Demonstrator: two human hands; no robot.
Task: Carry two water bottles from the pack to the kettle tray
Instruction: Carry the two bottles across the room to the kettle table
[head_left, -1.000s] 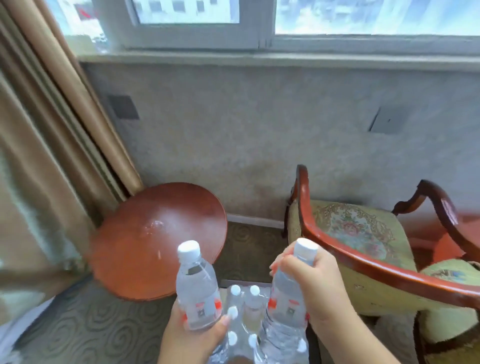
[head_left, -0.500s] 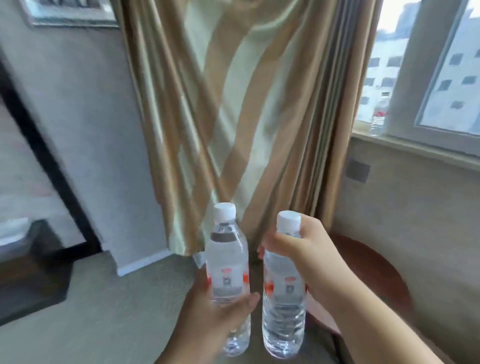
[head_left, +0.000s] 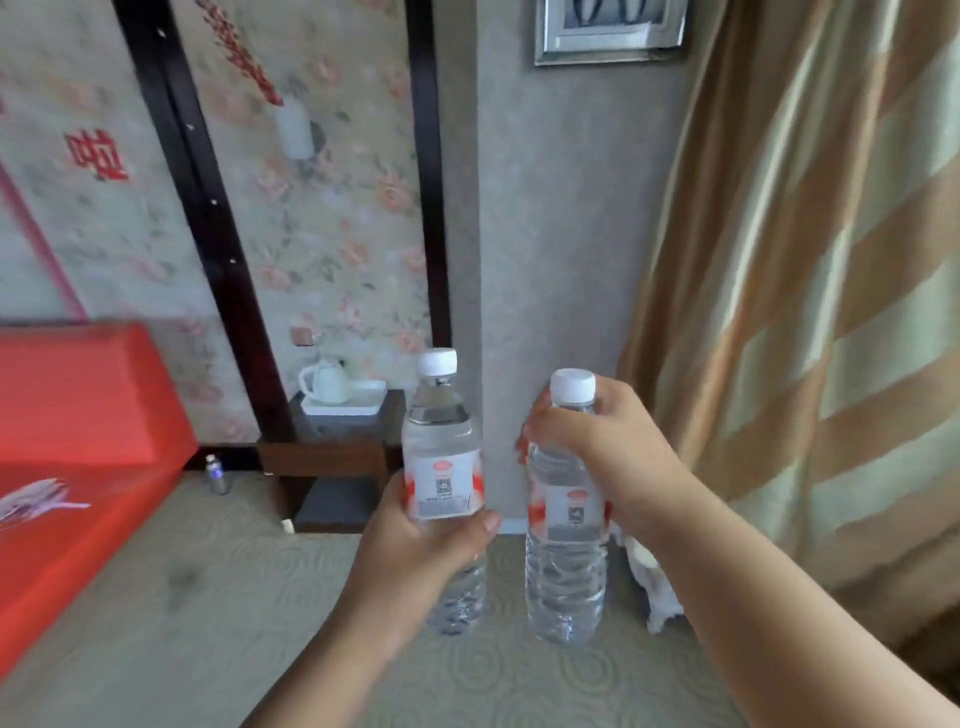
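Note:
I hold two clear water bottles with white caps and red-and-white labels, both upright in front of me. My left hand (head_left: 415, 540) grips the left bottle (head_left: 440, 431) around its label from below. My right hand (head_left: 608, 457) grips the right bottle (head_left: 566, 571) around its neck and shoulder from above. Farther off, a white kettle (head_left: 324, 383) stands on a white tray (head_left: 363, 402) on top of a dark wooden nightstand (head_left: 332, 457) against the wall. The bottle pack is out of view.
A red bed (head_left: 78, 447) fills the left side. A small bottle (head_left: 217, 474) stands on the carpet between bed and nightstand. Striped gold curtains (head_left: 805, 312) hang at the right, with crumpled white material (head_left: 654, 587) at their foot. Patterned carpet lies ahead.
The view has swung left from the window, round table and chairs past the curtain to the bed wall. Both hands keep their bottles; the kettle tray has come into sight.

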